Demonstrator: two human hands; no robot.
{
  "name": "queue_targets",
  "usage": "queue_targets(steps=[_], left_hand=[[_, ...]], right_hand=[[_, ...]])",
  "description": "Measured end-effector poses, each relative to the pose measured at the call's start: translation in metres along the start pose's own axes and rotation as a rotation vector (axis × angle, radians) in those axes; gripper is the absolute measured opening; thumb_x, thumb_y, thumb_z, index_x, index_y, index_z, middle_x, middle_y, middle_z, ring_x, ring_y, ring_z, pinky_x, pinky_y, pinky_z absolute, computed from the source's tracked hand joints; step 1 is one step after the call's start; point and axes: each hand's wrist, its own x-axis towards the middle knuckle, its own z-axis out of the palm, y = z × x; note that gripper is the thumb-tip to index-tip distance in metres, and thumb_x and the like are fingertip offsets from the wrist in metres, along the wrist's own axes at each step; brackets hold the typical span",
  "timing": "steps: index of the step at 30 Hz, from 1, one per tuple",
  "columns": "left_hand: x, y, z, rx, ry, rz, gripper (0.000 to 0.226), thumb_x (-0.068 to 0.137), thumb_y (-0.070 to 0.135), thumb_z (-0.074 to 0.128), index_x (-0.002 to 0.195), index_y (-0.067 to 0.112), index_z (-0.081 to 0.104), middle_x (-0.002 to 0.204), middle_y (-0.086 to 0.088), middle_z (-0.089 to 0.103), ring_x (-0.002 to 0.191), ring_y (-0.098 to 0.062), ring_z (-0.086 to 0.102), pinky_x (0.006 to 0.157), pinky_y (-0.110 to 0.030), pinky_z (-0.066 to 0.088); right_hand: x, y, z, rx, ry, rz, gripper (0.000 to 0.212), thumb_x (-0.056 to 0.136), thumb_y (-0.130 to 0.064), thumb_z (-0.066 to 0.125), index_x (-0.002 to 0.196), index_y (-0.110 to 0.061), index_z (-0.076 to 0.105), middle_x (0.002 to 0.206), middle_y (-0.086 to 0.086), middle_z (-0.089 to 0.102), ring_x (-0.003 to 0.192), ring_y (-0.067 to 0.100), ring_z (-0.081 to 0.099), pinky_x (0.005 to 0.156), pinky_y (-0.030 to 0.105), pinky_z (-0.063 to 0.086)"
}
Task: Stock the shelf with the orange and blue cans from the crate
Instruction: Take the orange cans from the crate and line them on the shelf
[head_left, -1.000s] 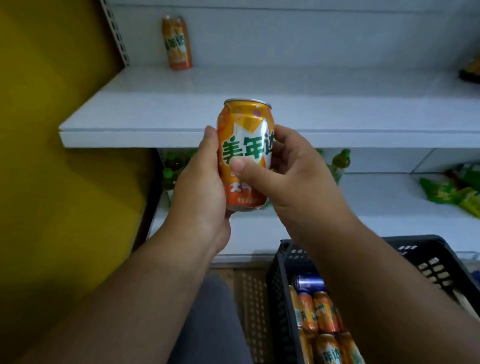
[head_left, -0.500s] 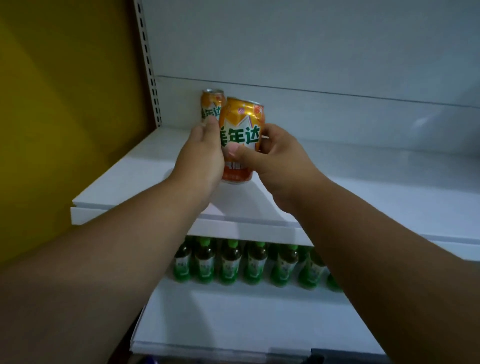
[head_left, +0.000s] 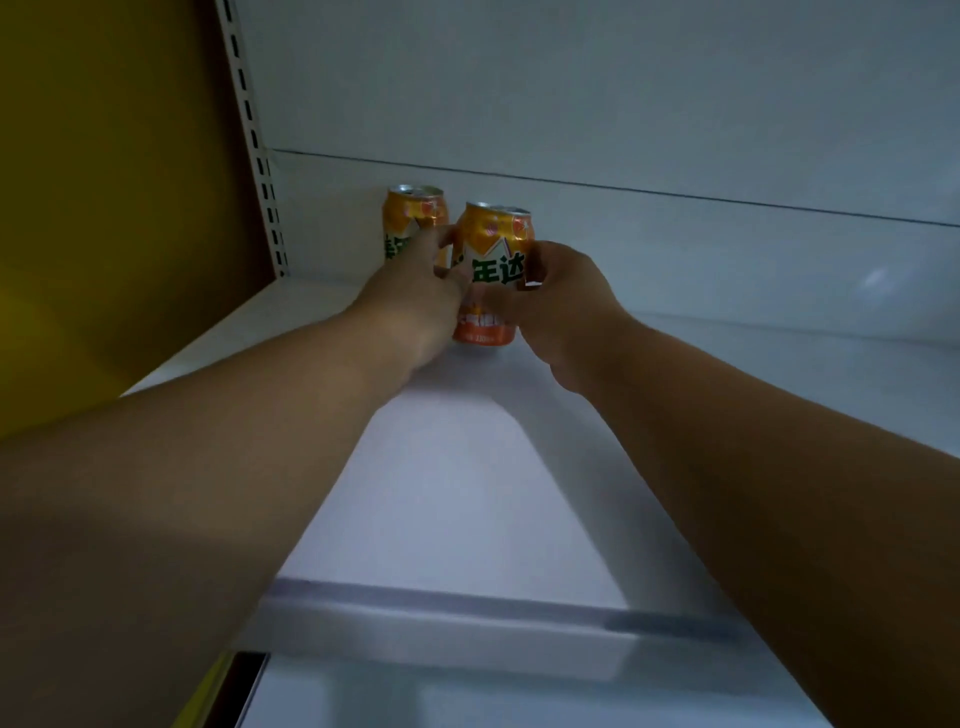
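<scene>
Forearms stretch out from the bottom corners of the view, over the pale front lip of the white shelf (head_left: 441, 499) and along its bare board. Farther in, the left hand (head_left: 415, 296) and the right hand (head_left: 558, 306) close on one orange can (head_left: 493, 260) from either side. Left fingers curl round the can's left flank, with the fingertips showing near its upper part; the right thumb lies across the label low on the front while the other right fingers wrap the far side, mostly hidden. That can stands upright with its base at or just on the shelf board, though whether it fully rests there cannot be told. Just beyond and to its left a second orange can (head_left: 410, 218) stands upright against the white back panel (head_left: 623, 104), partly covered by the left hand. A slotted upright rail (head_left: 254, 140) runs up the left edge, with a yellow wall (head_left: 104, 156) beside it
</scene>
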Motion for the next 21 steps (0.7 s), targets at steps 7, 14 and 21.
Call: queue_targets(steps=[7,14,21], left_hand=[[0.029,-0.021,0.008,0.043,0.180,0.095,0.034,0.102,0.020,0.051,0.134,0.028,0.057,0.121,0.009,0.061,0.107,-0.009,0.054,0.088,-0.022,0.040],[0.033,-0.031,0.009,0.156,0.199,0.064,0.024,0.092,0.017,0.061,0.115,0.019,0.067,0.110,-0.001,0.070,0.101,-0.019,0.063,0.082,-0.026,0.047],[0.031,-0.029,0.013,0.221,0.120,0.063,0.024,0.091,0.014,0.056,0.112,0.019,0.067,0.107,0.000,0.068,0.094,-0.018,0.059,0.074,-0.027,0.042]], right_hand=[[0.033,0.016,0.017,-0.023,0.032,-0.049,0.032,0.074,-0.020,0.086,0.097,-0.029,0.065,0.090,-0.012,0.072,0.086,0.005,0.070,0.076,0.022,0.057],[0.048,0.022,0.029,-0.149,0.157,-0.035,0.055,0.072,-0.025,0.088,0.111,-0.022,0.049,0.094,-0.011,0.063,0.087,0.009,0.066,0.078,0.034,0.058],[0.053,0.018,0.035,-0.239,0.224,-0.002,0.050,0.078,-0.033,0.083,0.106,-0.021,0.043,0.102,-0.003,0.063,0.082,0.010,0.059,0.054,0.017,0.038]])
